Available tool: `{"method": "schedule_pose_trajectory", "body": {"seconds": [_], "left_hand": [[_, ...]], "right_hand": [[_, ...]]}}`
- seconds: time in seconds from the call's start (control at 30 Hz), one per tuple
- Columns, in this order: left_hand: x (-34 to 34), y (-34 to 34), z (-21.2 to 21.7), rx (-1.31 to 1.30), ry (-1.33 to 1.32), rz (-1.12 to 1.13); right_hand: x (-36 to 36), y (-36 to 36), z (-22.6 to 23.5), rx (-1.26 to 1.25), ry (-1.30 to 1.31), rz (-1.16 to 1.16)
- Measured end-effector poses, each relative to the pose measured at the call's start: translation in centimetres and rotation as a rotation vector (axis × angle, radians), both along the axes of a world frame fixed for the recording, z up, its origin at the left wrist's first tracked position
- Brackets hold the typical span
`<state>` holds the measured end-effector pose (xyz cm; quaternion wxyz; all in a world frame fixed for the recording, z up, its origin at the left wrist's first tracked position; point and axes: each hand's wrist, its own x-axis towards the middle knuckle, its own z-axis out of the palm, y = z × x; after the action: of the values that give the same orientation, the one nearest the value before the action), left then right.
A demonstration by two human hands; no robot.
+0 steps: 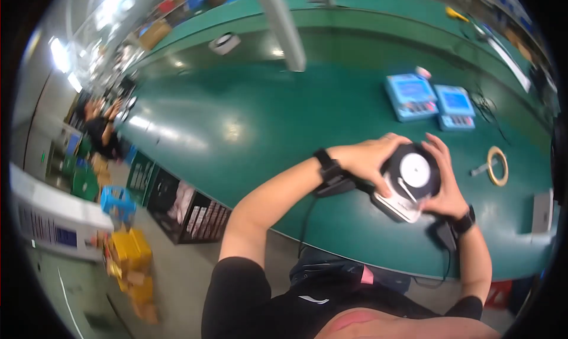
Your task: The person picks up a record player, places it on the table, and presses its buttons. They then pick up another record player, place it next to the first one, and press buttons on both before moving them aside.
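Note:
Between my two hands is a small turntable-shaped device (397, 207) with a white base, a black disc with a white centre (415, 169) and a white arm across it. My left hand (374, 160) grips its left side, thumb on the white base near the disc. On the opposite side my right hand (445, 185) wraps round the disc's edge, with its thumb at the base's near right corner. The device is held over the green table, slightly tilted. Its underside is hidden. Each wrist wears a black strap with a dark module.
Two blue boxes with screens (411, 96) stand beyond my hands. To the right lie a tape roll (497, 166), a black cable (486, 105) and a grey-white block (542, 211). A grey post (283, 28) rises at the back. Another person (100, 129) is far left.

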<state>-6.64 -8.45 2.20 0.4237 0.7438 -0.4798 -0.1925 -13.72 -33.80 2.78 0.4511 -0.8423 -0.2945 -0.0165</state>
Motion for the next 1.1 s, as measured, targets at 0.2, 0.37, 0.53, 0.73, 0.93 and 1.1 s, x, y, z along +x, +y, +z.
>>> {"method": "schedule_pose_trajectory", "body": {"seconds": [0.2, 0.37, 0.53, 0.73, 0.93, 1.1], "left_hand": [[-0.8, 1.2, 1.0, 0.094, 0.053, 0.064], [-0.6, 0.9, 1.7, 0.137, 0.091, 0.064], [-0.6, 1.0, 2.1, 0.149, 0.067, 0.084], [-0.6, 1.1, 1.5, 0.112, 0.033, 0.138], [-0.6, 1.0, 1.4, 0.117, 0.004, 0.149], [-0.8, 1.0, 1.2, 0.116, -0.011, 0.214]], "right_hand": [[-2.2, 3.1, 1.6, -0.201, -0.163, 0.0], [-1.9, 2.8, 2.2, -0.225, -0.152, 0.047], [-1.4, 2.4, 1.5, -0.204, -0.077, 0.024], [-0.9, 2.4, 1.4, -0.085, -0.002, 0.048], [-1.0, 2.0, 1.3, -0.104, -0.026, 0.028], [-0.6, 1.4, 0.7, -0.041, -0.047, 0.001]]}}
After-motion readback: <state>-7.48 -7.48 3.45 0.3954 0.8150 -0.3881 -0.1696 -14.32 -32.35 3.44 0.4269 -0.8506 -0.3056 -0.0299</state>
